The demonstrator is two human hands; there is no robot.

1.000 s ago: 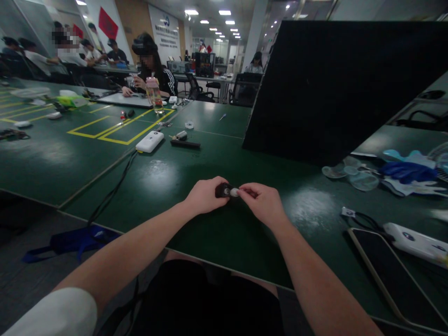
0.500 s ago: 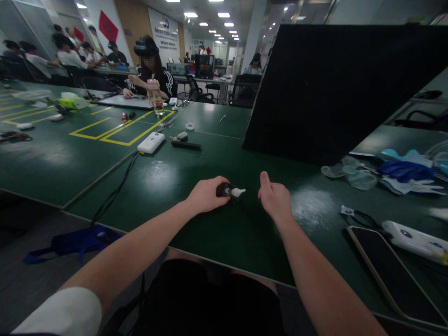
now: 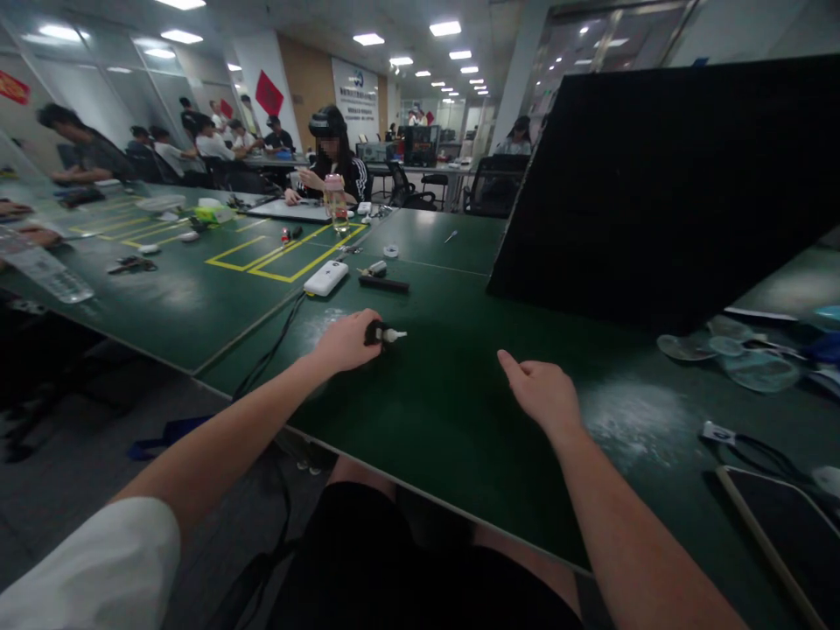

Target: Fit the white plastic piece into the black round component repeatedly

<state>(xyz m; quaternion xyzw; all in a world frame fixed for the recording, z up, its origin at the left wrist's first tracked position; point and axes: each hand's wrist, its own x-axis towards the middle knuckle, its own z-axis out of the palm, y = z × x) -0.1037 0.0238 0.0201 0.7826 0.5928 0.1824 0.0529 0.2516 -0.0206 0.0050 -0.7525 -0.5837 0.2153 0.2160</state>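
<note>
My left hand (image 3: pixel 351 339) reaches over the green table (image 3: pixel 426 411), fingers wrapped around a small dark bottle (image 3: pixel 374 333). Its white nozzle (image 3: pixel 394 335) points right, and most of the body is hidden in the grip. Well to the right of it, my right hand (image 3: pixel 544 394) hovers above the tabletop or rests on it; I cannot tell which. Its fingers are curled in and the thumb sticks out to the upper left. Whatever those fingers may hold is hidden. Beyond the left hand lies a black bar (image 3: pixel 384 284).
A large black panel (image 3: pixel 656 192) leans at the back right. A white device (image 3: pixel 326 278) with a cable lies left of the bar. Goggles (image 3: pixel 754 359) and a phone (image 3: pixel 780 542) lie on the right. Across the table sits a person (image 3: pixel 334 166) behind a drink bottle (image 3: pixel 337 206).
My left hand has moved left and a little away from me with the bottle, widening the gap between the hands. My right thumb has tilted leftward. The camera view has turned left.
</note>
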